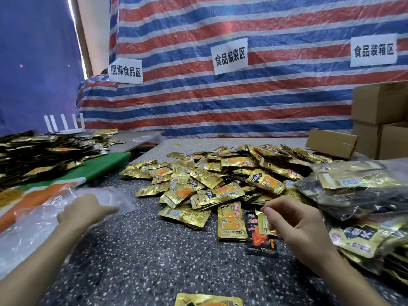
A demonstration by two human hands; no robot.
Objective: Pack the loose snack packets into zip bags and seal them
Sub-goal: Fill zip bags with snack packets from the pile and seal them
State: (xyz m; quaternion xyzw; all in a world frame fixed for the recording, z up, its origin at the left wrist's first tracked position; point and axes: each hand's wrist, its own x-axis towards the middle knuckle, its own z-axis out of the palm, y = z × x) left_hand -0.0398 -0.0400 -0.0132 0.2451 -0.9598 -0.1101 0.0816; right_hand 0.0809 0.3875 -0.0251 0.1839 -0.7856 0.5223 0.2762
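left hand (86,212) flat, fingers relaxed on clear zip bag (106,197) | right hand (293,226) pinches gold packet (266,226) | risk: slick foil may slip from light pinch

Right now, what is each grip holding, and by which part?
The right grip pinches a small gold foil snack packet by its upper edge. The left grip holds nothing; it rests on a clear plastic zip bag.

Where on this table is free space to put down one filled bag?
Best: the bare table between left hand and right hand, nearer than the pile. A thin strip behind the pile, by the tarp, is bare too. Crowded: empty bags at left, filled bags at right.
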